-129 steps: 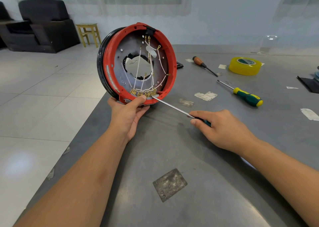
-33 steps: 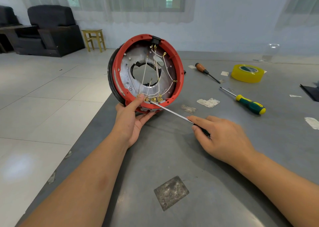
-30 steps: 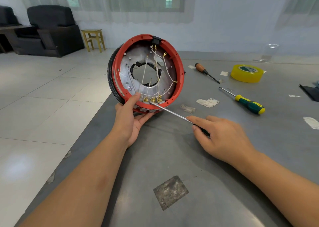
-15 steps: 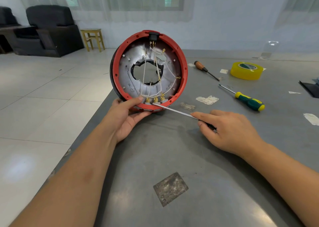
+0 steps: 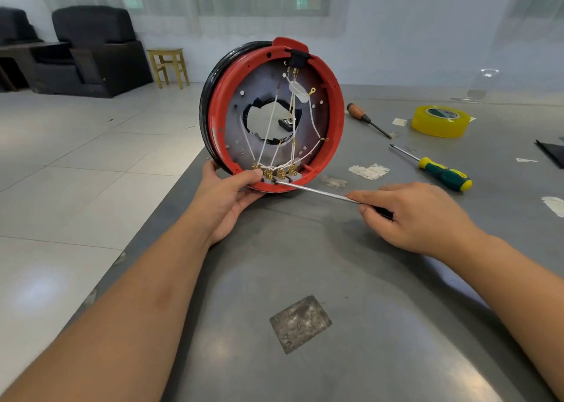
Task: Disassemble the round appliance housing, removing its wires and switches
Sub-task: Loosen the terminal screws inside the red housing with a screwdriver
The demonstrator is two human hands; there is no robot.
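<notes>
Head view: a round appliance housing (image 5: 274, 114) held on edge at the near-left part of a grey metal table (image 5: 351, 279) while a screwdriver (image 5: 314, 190) probes its lower rim.

The left hand (image 5: 227, 198) cups the red housing from below, thumb curled over the rim beside the brass switch terminals (image 5: 276, 172). White wires (image 5: 268, 130) fan upward from these terminals across the inner plate. The right hand (image 5: 412, 215) is closed around the screwdriver's handle, index finger laid along the shaft; the tip meets the terminal row. Farther right on the table lie a green-handled screwdriver (image 5: 442, 175), a wooden-handled screwdriver (image 5: 364, 119) and a yellow tape roll (image 5: 439, 120).
</notes>
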